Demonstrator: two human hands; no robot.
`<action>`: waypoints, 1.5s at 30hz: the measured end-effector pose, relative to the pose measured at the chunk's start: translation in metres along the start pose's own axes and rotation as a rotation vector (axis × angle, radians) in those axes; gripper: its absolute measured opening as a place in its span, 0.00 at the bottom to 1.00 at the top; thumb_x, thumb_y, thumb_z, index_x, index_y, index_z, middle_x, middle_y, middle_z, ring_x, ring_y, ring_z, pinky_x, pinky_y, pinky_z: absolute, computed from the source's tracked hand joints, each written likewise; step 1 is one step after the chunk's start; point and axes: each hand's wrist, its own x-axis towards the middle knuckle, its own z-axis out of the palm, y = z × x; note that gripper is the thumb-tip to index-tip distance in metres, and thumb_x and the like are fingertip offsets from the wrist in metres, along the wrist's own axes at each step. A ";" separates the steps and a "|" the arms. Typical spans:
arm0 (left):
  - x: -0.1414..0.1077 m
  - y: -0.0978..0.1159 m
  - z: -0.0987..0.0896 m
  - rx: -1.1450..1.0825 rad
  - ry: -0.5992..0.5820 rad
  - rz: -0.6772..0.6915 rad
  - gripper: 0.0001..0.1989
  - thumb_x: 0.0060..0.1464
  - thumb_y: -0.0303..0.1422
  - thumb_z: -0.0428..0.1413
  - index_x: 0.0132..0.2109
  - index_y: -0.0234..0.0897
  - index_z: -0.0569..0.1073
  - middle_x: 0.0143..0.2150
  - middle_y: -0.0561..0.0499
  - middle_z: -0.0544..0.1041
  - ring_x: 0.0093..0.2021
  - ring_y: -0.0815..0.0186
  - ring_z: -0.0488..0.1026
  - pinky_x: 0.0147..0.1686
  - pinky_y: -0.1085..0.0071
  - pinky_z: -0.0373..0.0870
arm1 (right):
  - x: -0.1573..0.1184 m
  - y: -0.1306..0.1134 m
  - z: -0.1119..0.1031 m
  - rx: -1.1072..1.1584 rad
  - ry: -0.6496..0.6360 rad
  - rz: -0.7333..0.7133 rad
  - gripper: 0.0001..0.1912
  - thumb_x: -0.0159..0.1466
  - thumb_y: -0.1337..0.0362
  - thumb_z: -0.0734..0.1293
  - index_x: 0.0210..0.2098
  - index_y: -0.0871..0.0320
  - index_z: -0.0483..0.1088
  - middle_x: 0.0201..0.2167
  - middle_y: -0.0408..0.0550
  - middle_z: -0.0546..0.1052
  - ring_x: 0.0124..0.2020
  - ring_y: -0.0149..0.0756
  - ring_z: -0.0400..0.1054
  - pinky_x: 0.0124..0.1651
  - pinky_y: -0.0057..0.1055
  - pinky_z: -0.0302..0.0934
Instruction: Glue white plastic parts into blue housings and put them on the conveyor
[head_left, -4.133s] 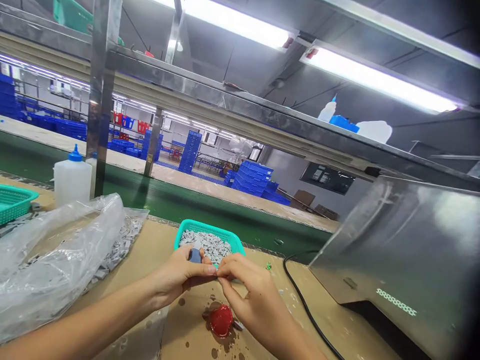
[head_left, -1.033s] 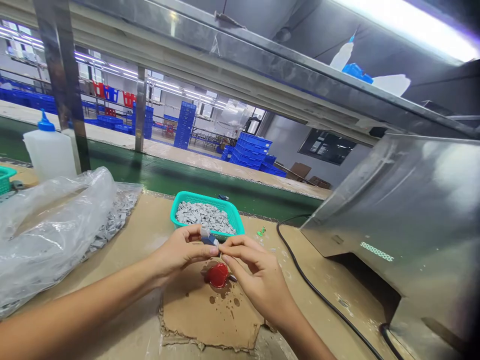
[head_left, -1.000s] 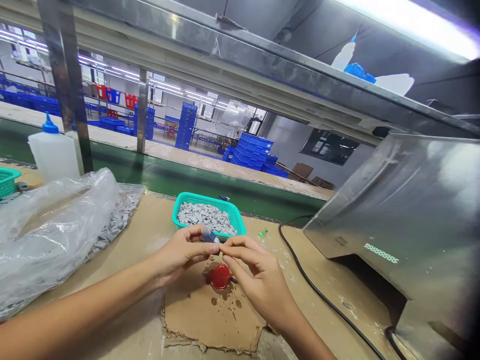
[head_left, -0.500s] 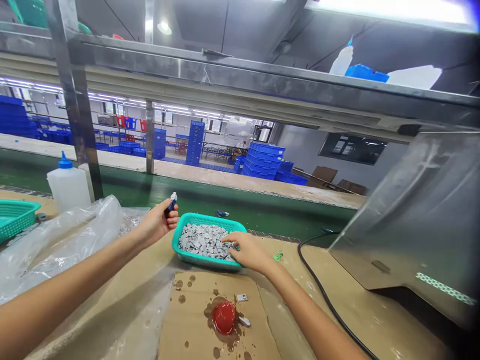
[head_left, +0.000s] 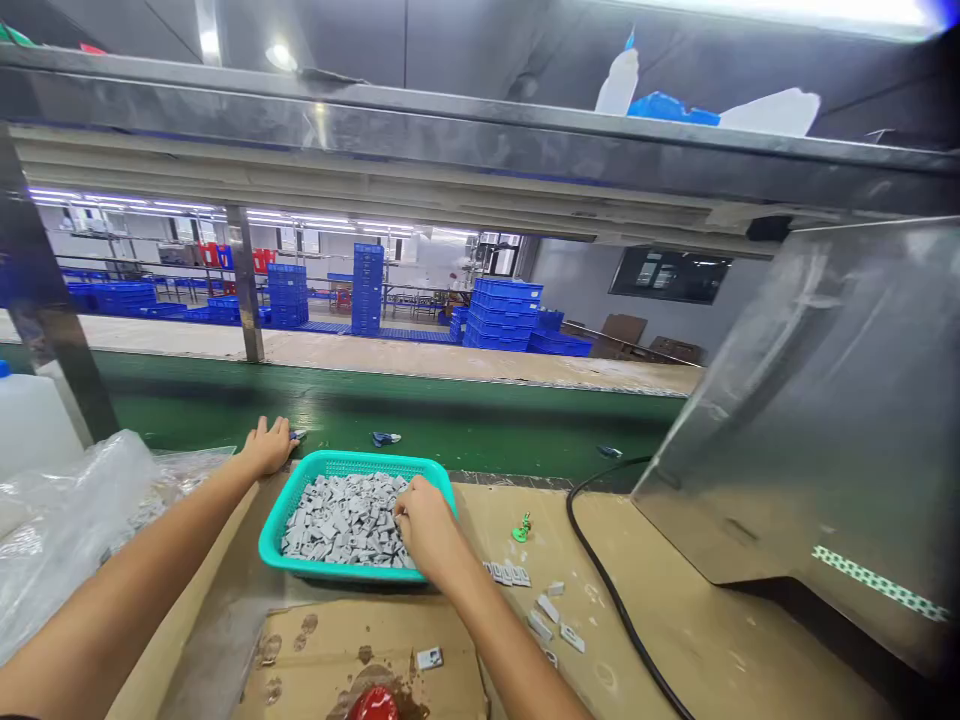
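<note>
My left hand rests on the green conveyor belt, fingers stretched forward. A small dark-blue and white plastic part lies against its right side, by the thumb. Inside the turquoise basket, my right hand reaches among many small grey plastic pieces. Its fingers are curled together at the right side of the heap, and their tips are partly hidden. In front of the basket, a wet red dome sits on a stained cardboard sheet. One grey piece lies on that sheet.
More blue-and-white parts lie along the belt. Right of the basket are a green figure, loose grey pieces and a black cable. A metal panel stands right; a plastic bag and white bottle stand left.
My left hand has lowered from above the table to the belt with the blue-and-white part. My right hand's fingers have closed in among the grey pieces. The view has shifted right.
</note>
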 end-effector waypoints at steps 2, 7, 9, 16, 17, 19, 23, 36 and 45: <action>0.009 0.021 0.003 0.035 -0.008 0.071 0.18 0.53 0.33 0.50 0.51 0.35 0.62 0.54 0.45 0.61 0.51 0.55 0.61 0.48 0.52 0.59 | -0.001 -0.001 -0.002 0.028 0.032 -0.014 0.10 0.54 0.78 0.59 0.23 0.60 0.68 0.29 0.47 0.69 0.32 0.30 0.64 0.34 0.24 0.56; 0.035 0.099 0.028 0.006 -0.197 0.228 0.15 0.54 0.33 0.49 0.48 0.34 0.65 0.49 0.45 0.67 0.45 0.62 0.67 0.43 0.59 0.66 | 0.001 0.003 0.001 0.088 0.109 -0.060 0.12 0.46 0.82 0.58 0.21 0.61 0.66 0.25 0.46 0.68 0.26 0.30 0.62 0.28 0.23 0.55; 0.042 0.119 0.040 -0.025 -0.237 0.192 0.13 0.54 0.33 0.49 0.46 0.35 0.66 0.46 0.46 0.68 0.43 0.64 0.68 0.41 0.61 0.67 | 0.004 0.006 0.003 0.109 0.140 -0.066 0.12 0.45 0.82 0.58 0.20 0.62 0.65 0.24 0.47 0.68 0.24 0.30 0.61 0.26 0.23 0.54; 0.010 0.125 0.017 -0.345 -0.166 0.068 0.14 0.54 0.34 0.49 0.47 0.34 0.64 0.47 0.46 0.67 0.42 0.63 0.67 0.39 0.61 0.67 | 0.007 0.008 0.000 0.173 0.213 -0.081 0.11 0.44 0.79 0.56 0.17 0.60 0.64 0.20 0.45 0.68 0.21 0.30 0.61 0.24 0.25 0.54; -0.004 0.124 0.009 -0.419 -0.152 0.047 0.14 0.54 0.34 0.48 0.47 0.34 0.64 0.46 0.46 0.67 0.40 0.64 0.68 0.37 0.63 0.68 | 0.007 0.008 -0.002 0.187 0.226 -0.078 0.11 0.45 0.78 0.56 0.18 0.59 0.64 0.20 0.45 0.68 0.21 0.31 0.61 0.24 0.25 0.55; -0.038 0.120 -0.008 -0.575 -0.150 0.005 0.12 0.56 0.33 0.46 0.46 0.33 0.62 0.39 0.48 0.68 0.33 0.69 0.68 0.31 0.68 0.68 | 0.007 0.009 -0.005 0.219 0.246 -0.073 0.10 0.46 0.76 0.56 0.18 0.59 0.65 0.20 0.45 0.69 0.21 0.32 0.63 0.25 0.26 0.57; -0.119 0.108 -0.031 -0.855 -0.221 -0.028 0.03 0.52 0.27 0.44 0.37 0.36 0.59 0.25 0.57 0.62 0.22 0.74 0.62 0.23 0.76 0.64 | 0.008 0.005 -0.014 0.294 0.265 -0.056 0.09 0.47 0.70 0.57 0.19 0.59 0.69 0.22 0.47 0.73 0.24 0.35 0.67 0.28 0.30 0.62; -0.222 0.104 -0.048 -1.581 -0.487 -0.092 0.12 0.42 0.28 0.58 0.29 0.35 0.59 0.29 0.53 0.69 0.29 0.73 0.69 0.36 0.72 0.64 | -0.073 -0.104 -0.069 0.671 0.102 -0.140 0.07 0.52 0.69 0.63 0.24 0.56 0.73 0.28 0.49 0.72 0.29 0.34 0.69 0.28 0.25 0.68; -0.233 0.096 -0.050 -1.565 -0.539 -0.152 0.16 0.39 0.26 0.60 0.28 0.36 0.57 0.21 0.59 0.67 0.23 0.78 0.61 0.27 0.79 0.60 | -0.095 -0.113 -0.075 0.321 0.181 -0.275 0.11 0.55 0.72 0.60 0.27 0.55 0.73 0.27 0.46 0.73 0.28 0.33 0.68 0.29 0.26 0.64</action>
